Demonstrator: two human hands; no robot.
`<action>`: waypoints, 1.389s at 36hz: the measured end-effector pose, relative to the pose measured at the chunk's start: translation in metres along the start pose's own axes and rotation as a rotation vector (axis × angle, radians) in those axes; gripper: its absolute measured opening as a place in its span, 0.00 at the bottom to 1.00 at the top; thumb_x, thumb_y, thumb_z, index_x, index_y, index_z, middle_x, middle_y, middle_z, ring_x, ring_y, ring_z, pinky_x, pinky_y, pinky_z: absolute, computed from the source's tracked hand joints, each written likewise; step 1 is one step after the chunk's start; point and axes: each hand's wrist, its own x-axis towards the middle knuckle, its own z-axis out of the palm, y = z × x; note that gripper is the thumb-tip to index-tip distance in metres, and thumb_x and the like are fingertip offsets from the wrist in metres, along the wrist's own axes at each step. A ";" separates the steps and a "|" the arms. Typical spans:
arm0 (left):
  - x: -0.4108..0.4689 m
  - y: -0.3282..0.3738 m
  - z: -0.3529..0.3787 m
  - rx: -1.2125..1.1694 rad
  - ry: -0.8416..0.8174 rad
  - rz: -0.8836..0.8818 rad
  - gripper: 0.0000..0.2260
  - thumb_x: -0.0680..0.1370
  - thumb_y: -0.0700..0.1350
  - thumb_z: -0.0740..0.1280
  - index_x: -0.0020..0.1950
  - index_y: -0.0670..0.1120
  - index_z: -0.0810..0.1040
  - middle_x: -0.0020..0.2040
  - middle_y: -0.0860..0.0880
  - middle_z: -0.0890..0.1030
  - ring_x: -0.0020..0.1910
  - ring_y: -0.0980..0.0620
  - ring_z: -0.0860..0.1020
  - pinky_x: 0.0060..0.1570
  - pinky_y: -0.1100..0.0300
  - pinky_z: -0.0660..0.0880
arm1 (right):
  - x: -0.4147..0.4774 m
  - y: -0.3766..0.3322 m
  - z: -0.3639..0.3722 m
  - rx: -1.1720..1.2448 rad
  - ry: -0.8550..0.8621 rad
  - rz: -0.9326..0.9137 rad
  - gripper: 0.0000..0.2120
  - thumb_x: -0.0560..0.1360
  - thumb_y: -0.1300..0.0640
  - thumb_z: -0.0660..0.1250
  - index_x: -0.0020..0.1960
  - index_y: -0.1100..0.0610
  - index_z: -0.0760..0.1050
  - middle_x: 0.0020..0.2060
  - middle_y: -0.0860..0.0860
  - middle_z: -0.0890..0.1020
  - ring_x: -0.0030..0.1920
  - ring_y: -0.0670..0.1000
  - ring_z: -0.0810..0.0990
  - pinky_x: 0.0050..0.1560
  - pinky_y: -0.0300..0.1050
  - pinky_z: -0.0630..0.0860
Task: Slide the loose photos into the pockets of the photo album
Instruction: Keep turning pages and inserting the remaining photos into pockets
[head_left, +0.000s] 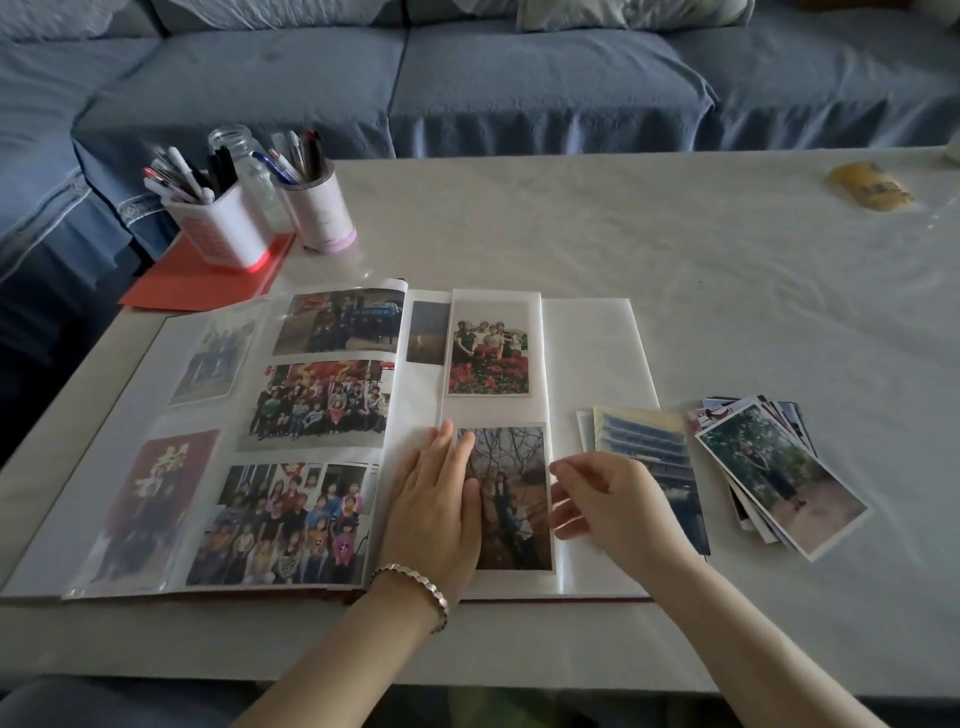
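The single head-worn view looks forward and down, close over the table (675, 249) edge.

An album (592, 353) lies open on the tabletop (675, 249). The left grip (436, 509) lies flat on its right page, fingers on the left edge of the lower photo (514, 499). The right grip (602, 504), fingers loosely curled, is at that photo's right edge. A stack (779, 467) of loose photos lies just right of the album.

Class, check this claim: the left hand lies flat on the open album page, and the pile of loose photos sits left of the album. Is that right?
No. In the head view the left hand lies flat on the album page, but the pile of loose photos sits right of the album.
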 end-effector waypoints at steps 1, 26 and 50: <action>0.000 0.000 -0.001 -0.032 0.003 -0.008 0.27 0.78 0.53 0.44 0.70 0.43 0.69 0.71 0.46 0.67 0.71 0.53 0.59 0.69 0.53 0.51 | -0.002 -0.001 0.002 -0.007 -0.015 -0.006 0.05 0.78 0.62 0.62 0.48 0.58 0.77 0.33 0.53 0.81 0.29 0.46 0.80 0.36 0.41 0.81; -0.002 0.006 -0.009 -0.094 -0.029 -0.033 0.24 0.79 0.33 0.55 0.74 0.45 0.60 0.75 0.51 0.58 0.75 0.53 0.53 0.69 0.68 0.46 | 0.002 0.005 0.017 -0.068 0.107 -0.005 0.06 0.70 0.56 0.74 0.36 0.53 0.79 0.27 0.48 0.81 0.22 0.40 0.73 0.31 0.35 0.74; 0.030 0.019 -0.051 -0.650 -0.058 -0.583 0.26 0.74 0.36 0.67 0.70 0.44 0.65 0.68 0.45 0.71 0.62 0.51 0.73 0.52 0.63 0.70 | -0.004 0.005 0.005 0.045 0.058 -0.036 0.05 0.73 0.60 0.69 0.40 0.53 0.81 0.22 0.43 0.78 0.23 0.39 0.73 0.27 0.27 0.69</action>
